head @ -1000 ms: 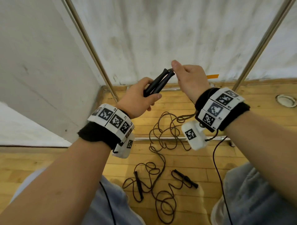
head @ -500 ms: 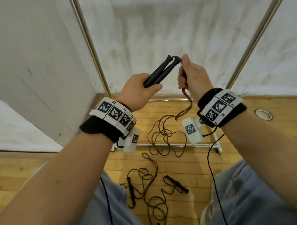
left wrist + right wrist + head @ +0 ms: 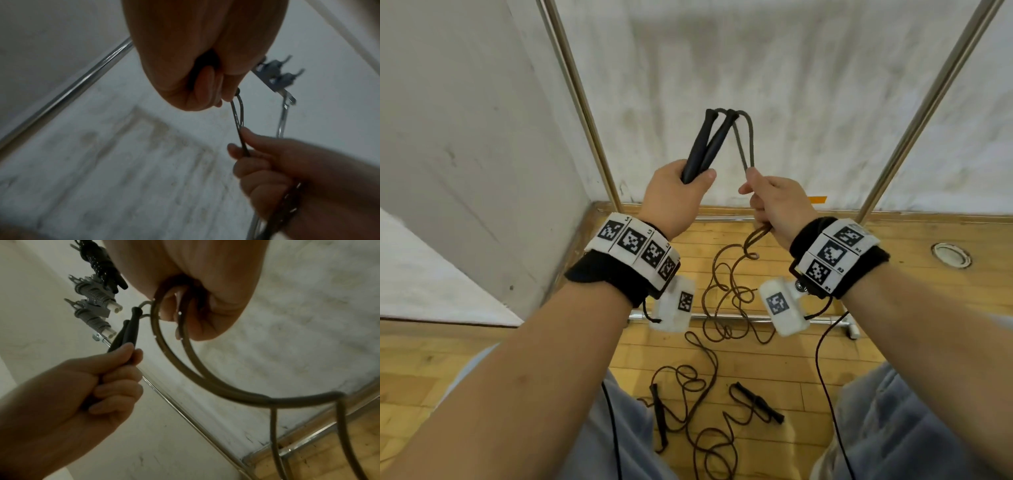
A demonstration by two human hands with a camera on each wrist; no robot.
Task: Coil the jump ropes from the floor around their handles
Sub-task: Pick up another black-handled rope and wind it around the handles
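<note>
My left hand [image 3: 674,195] grips two black jump-rope handles [image 3: 709,144] together, their tips pointing up and to the right. Both strands of the dark rope [image 3: 744,144] leave the handle tips and run down into my right hand [image 3: 770,202], which holds them in a fist. Below that fist the rope [image 3: 726,294] hangs in loose loops down to the wooden floor [image 3: 893,308]. In the right wrist view the two strands [image 3: 185,369] curve out under my right hand's fingers [image 3: 205,316], and the left hand [image 3: 107,378] holds the handles [image 3: 129,331]. A second black rope [image 3: 702,387] lies tangled on the floor between my knees, handles [image 3: 756,402] apart.
A metal rack frame stands ahead, with slanted poles [image 3: 582,109] and a low crossbar [image 3: 822,320] on the floor. White walls close the corner. Coiled ropes hang on hooks [image 3: 96,272] high on the rack. A round floor fitting [image 3: 950,255] sits at the right.
My left hand has lifted the handles higher. My right hand has slid down from the handle tips along the two strands, drawing them taut.
</note>
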